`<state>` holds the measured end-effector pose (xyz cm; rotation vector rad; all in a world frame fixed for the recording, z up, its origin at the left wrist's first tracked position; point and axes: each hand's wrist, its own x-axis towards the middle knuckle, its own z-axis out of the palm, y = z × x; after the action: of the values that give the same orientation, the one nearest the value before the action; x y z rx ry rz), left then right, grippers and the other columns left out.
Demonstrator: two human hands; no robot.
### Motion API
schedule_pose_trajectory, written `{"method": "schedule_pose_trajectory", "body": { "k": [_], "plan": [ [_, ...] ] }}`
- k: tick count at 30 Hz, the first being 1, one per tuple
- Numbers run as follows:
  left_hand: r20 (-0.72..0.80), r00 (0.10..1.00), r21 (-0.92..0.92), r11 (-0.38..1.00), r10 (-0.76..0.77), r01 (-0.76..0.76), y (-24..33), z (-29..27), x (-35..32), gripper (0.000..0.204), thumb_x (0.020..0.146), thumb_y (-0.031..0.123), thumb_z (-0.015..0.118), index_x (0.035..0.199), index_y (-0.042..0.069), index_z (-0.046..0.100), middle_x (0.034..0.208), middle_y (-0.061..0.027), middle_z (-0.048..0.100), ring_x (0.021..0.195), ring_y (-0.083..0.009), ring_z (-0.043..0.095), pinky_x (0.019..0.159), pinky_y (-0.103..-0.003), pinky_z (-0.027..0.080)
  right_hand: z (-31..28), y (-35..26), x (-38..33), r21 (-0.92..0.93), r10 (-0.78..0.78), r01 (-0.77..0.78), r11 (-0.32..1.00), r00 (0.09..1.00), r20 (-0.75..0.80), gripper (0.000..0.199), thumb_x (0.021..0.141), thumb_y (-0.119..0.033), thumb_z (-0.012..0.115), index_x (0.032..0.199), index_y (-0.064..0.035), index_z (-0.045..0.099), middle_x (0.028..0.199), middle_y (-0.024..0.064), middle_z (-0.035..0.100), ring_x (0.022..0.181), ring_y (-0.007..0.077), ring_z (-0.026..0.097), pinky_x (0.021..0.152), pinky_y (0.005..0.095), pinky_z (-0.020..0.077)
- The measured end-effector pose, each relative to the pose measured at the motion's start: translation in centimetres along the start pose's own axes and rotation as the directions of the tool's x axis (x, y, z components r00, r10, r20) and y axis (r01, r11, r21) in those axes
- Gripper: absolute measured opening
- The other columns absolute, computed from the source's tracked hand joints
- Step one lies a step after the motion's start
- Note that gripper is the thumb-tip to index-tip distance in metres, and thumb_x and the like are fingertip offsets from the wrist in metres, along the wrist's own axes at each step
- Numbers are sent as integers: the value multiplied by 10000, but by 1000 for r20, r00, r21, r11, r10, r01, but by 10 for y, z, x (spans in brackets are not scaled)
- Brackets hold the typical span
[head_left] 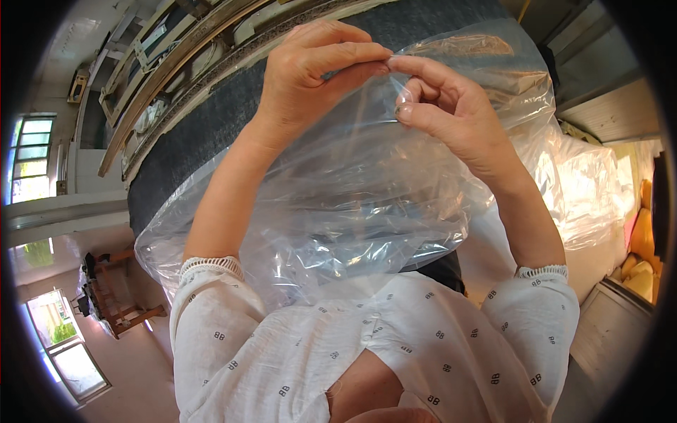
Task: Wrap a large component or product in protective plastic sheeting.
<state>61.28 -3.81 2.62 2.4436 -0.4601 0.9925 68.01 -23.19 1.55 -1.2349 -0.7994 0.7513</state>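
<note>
A large sheet of clear plastic film [367, 190] lies crumpled over a dark work surface [190, 134] and hangs down towards my lap. Above it, my left hand [317, 67] is closed, its thumb and fingers pinching at the film's edge. My right hand [448, 106] meets it there, index fingertip touching the left fingertips. The right thumb and other fingers are curled, with a bit of film running between them. Exactly how much film each hand grips is too fine to make out.
Wooden rails and frame parts [162, 70] run along the far left side of the work surface. More bunched film [578, 183] spreads to the right. A grey box [610, 331] and yellow-orange items [642, 247] sit at the far right. A wooden stool or rack [120, 292] stands at left.
</note>
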Motion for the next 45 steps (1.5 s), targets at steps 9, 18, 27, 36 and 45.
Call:
{"method": "schedule_pose_trajectory", "body": {
  "k": [9, 18, 27, 36, 45],
  "plan": [
    [26, 954, -310, 904, -299, 292, 6, 0, -20, 102, 746, 71, 688, 845, 45, 677, 795, -46, 628, 711, -139, 594, 644, -257, 457, 5, -24, -2, -459, 4, 13, 888, 999, 37, 281, 784, -16, 554, 1065, -13, 560, 682, -44, 463, 609, 36, 424, 555, 191, 367],
    [152, 918, -371, 840, -366, 396, 16, -17, -22, 109, 790, 51, 647, 889, 15, 673, 849, -29, 621, 808, -112, 572, 729, -228, 445, 2, -26, 8, -494, -53, 130, 859, 985, 166, 249, 785, 22, 510, 1018, -30, 577, 650, -54, 420, 587, 21, 388, 536, 172, 337],
    [-26, 907, -305, 867, -420, 393, 23, -4, -25, 141, 759, 79, 686, 892, 30, 691, 818, -39, 645, 721, -101, 603, 642, -210, 467, -7, -26, 12, -443, 23, 66, 894, 981, 192, 348, 795, -21, 537, 1143, -31, 547, 730, -40, 446, 671, 36, 429, 605, 178, 364],
    [89, 682, -627, 491, -726, 604, 7, 6, -34, 154, 850, 101, 616, 978, 19, 644, 900, -34, 644, 812, -69, 561, 741, -200, 442, -105, -11, 19, -839, -253, 24, 544, 958, -137, 202, 844, -139, 567, 1008, -34, 621, 864, 41, 599, 781, 126, 551, 698, 243, 440],
    [-262, 138, -872, 295, -955, 391, -82, -121, -162, 355, 779, 77, 630, 1122, 79, 542, 1040, -38, 588, 902, -154, 583, 787, -266, 494, -187, 56, 44, -993, -434, -105, -55, 898, -71, 494, 906, -400, 423, 1181, 1, 513, 1230, 185, 503, 1148, 344, 448, 960, 423, 355]
  ]
}}
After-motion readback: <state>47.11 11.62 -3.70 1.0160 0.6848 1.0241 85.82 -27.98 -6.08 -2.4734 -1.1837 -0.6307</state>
